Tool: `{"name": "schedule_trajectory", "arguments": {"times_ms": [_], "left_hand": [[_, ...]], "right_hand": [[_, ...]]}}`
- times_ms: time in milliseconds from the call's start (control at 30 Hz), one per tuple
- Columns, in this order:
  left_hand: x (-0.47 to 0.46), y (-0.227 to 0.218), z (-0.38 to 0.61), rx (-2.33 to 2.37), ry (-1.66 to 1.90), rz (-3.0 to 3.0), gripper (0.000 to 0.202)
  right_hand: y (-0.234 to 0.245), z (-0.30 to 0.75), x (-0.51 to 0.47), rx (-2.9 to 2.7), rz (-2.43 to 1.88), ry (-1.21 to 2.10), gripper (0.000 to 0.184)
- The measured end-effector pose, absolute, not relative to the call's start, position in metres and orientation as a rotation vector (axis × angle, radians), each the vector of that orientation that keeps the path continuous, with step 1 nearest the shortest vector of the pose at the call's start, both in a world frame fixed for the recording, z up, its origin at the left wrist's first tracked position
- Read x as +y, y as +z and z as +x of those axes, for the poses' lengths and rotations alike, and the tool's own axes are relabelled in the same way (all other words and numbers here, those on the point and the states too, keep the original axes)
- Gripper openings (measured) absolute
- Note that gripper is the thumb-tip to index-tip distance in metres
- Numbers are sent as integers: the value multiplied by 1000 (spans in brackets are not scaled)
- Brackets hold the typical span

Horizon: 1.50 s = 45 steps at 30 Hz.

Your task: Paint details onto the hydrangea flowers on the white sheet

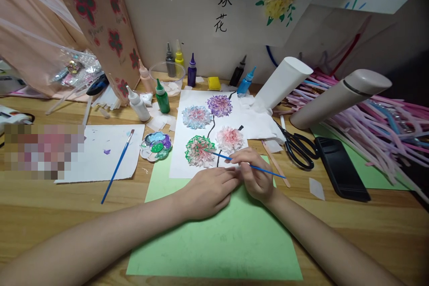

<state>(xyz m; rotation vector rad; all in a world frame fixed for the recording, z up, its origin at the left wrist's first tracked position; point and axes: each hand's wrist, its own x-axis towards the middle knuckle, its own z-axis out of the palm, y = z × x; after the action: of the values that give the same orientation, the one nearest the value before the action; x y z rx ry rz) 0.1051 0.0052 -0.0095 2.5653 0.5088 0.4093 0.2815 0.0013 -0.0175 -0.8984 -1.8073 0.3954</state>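
Observation:
My right hand [256, 174] pinches a thin blue paintbrush [268, 171], whose tip touches the green-edged paper flower [200, 151]. Lying flat with its fingers stretched out, my left hand [211, 192] rests at the lower edge of the white sheet [177, 167], its fingertips beside the right hand. Three more ruffled flowers sit on that sheet: a blue one [196, 117], a purple one [220, 105] and a pink one [229, 138]. Black stems run between them, partly hidden by my hands. A flower-shaped palette [156, 146] with green, purple and blue paint stands left of the sheet.
Under the sheet is green paper [214, 241]. A second paintbrush [117, 167] lies across a paint-marked paper [100, 152]. Paint bottles, including a green one [162, 98], line the back. Scissors [300, 147], a phone [342, 167], a wooden stick [276, 164] and pipe cleaners [365, 129] are at right.

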Motion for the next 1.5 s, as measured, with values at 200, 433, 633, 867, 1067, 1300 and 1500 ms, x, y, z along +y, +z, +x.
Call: {"name": "schedule_trajectory", "arguments": {"times_ms": [200,433,633,867,1067,1300,1500], "left_hand": [[5,-10,105,515,420,2563,30],[4,-11,105,505,450,2600,25],[4,-20,106,471,495,2669,18],[0,-22,105,556,371,2785,31],[2,-14,105,562,311,2750,32],[3,-19,106,501,415,2785,30],[4,-19,105,473,478,2729,21]], "right_hand": [[-17,280,2,-1803,-886,365,20],[-14,281,-1,-1851,-878,237,20],[12,256,1,-1941,-802,235,19],[36,189,34,-2122,-867,457,18],[34,168,50,-2271,-949,516,22],[42,173,47,-2181,-914,516,24],[34,217,38,-1749,-959,353,30]]}}
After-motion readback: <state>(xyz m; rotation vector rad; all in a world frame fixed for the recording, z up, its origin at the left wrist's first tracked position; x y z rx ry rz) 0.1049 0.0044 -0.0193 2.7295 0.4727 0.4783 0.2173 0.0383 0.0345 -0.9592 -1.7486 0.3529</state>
